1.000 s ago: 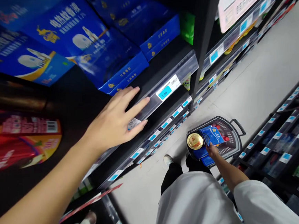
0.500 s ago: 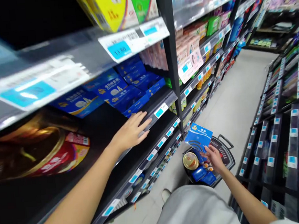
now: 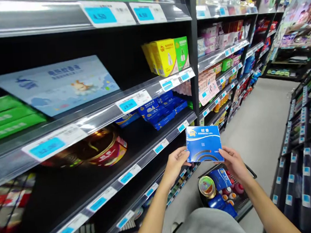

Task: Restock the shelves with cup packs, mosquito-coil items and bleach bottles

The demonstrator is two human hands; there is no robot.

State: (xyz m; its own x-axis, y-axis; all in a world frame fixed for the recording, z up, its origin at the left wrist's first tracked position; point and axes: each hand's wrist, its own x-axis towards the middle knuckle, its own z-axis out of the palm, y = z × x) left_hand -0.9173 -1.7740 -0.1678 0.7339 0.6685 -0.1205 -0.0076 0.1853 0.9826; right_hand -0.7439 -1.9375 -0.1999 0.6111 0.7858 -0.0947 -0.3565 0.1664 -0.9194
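Note:
A flat blue box of mosquito coils [image 3: 203, 141] is held up in front of me, its printed face toward me. My left hand [image 3: 176, 163] grips its left edge between thumb and fingers. On the right edge, my right hand [image 3: 233, 162] pinches it the same way. Below the box stands a black shopping basket [image 3: 245, 210]. Inside it lie a round gold-rimmed tin [image 3: 207, 187], blue packages [image 3: 221, 179] and several small bottles with orange and white caps [image 3: 228, 196].
Left of me, a black shelf unit [image 3: 102, 187] carries blue boxes [image 3: 160, 109], yellow and green boxes [image 3: 164, 58], and a gold and red container [image 3: 106, 149]. Another shelf row [image 3: 291, 167] runs along the right. The grey aisle floor [image 3: 263, 111] extends between them.
My left hand has left the shelf edge and now grips the box's left side. The box has risen above the basket, held in both hands. My view has turned and tilted up.

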